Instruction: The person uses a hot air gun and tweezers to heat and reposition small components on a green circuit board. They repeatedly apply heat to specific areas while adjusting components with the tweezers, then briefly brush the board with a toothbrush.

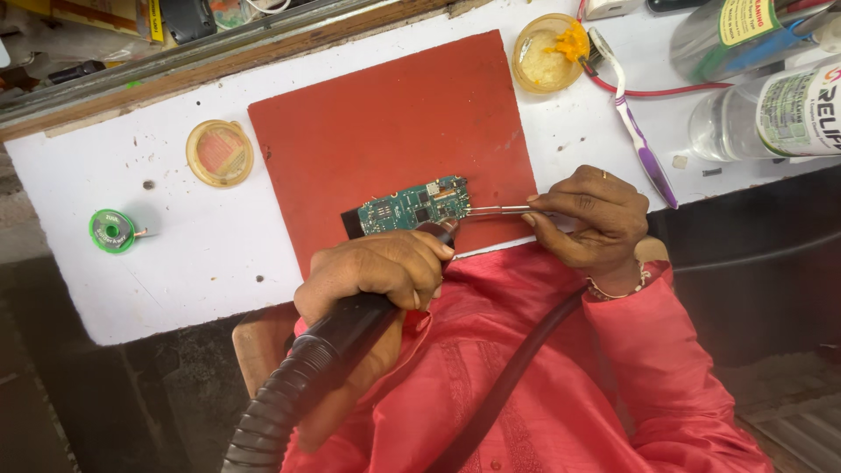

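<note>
A small green circuit board [412, 206] lies on a red mat [385, 114] near the mat's front edge. My left hand [377, 267] grips a black hot-air handpiece [350, 328]. Its nozzle tip points at the board's near right corner, and a ribbed black hose [272, 420] trails down from it. My right hand [591, 219] pinches metal tweezers [495, 210] whose tips touch the board's right end. Red sleeves cover my lap below.
On the white table [175, 271] are a green spool [112, 230] at left, a round yellow tub [219, 153], an open tub of yellow paste [547, 52], a purple-and-white toothbrush [635, 131], a red wire [666, 90] and clear bottles [771, 109] at right.
</note>
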Tool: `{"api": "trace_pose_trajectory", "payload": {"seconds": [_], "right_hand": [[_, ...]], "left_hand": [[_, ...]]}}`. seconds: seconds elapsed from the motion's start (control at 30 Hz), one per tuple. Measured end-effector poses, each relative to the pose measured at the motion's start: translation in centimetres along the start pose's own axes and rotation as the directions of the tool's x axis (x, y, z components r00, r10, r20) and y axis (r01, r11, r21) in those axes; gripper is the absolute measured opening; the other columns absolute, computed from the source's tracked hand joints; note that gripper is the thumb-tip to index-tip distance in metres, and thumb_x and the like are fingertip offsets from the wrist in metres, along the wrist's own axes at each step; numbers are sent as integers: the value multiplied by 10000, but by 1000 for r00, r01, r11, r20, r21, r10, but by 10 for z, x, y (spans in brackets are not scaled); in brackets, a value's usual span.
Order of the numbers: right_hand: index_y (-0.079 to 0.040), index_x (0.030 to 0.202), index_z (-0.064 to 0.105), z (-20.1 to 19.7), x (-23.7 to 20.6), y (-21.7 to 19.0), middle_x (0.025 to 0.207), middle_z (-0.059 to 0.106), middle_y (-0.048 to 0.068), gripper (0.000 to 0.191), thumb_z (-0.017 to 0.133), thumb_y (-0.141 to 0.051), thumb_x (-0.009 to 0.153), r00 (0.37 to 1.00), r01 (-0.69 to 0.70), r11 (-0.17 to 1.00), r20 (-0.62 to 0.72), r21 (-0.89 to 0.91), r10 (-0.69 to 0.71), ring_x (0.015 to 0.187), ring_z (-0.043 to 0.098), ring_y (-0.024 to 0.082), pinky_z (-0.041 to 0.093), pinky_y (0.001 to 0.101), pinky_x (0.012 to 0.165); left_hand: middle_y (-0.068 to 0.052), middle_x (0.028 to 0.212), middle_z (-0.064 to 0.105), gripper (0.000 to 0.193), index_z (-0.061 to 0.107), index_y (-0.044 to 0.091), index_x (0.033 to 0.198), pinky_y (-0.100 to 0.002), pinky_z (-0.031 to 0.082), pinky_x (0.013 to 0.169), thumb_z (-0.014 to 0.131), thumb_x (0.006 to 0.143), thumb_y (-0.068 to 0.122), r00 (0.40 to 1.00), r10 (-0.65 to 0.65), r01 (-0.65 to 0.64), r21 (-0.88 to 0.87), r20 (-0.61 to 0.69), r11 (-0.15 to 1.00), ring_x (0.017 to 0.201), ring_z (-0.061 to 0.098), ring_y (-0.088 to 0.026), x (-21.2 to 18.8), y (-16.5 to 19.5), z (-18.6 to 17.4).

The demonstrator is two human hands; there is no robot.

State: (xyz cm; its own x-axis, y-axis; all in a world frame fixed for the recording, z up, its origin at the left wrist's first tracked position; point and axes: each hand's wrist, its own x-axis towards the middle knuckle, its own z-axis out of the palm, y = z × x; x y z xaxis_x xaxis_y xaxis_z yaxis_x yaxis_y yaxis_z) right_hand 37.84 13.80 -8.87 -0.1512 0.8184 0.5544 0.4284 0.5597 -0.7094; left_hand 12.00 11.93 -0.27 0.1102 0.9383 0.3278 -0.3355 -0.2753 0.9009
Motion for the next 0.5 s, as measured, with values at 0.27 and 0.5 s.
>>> {"api": "trace_pose_trajectory", "payload": {"seconds": [0.27, 0.5], "right_hand": [[-3, 962, 768, 0, -1, -1, 790, 663, 98, 235, 881, 31, 758, 1000, -14, 1000, -3, -22, 14, 675, 620, 180, 434, 274, 546], [-4, 970, 770, -1, -3, 0, 791, 666, 93, 236, 876, 35, 762, 1000, -24, 999, -1, -25, 24, 673, 613, 179, 433, 275, 547]], "left_hand": [[-105, 605, 596, 926, 576, 29, 765, -494, 621, 743, 542, 673, 950, 989, 130, -138, -117, -67, 984, 556, 642, -255, -3, -15, -5], [-108, 575, 606, 677, 563, 43, 735, -493, 633, 706, 633, 902, 695, 995, 86, -87, -34, -48, 996, 528, 647, -240, -6, -13, -6]]}}
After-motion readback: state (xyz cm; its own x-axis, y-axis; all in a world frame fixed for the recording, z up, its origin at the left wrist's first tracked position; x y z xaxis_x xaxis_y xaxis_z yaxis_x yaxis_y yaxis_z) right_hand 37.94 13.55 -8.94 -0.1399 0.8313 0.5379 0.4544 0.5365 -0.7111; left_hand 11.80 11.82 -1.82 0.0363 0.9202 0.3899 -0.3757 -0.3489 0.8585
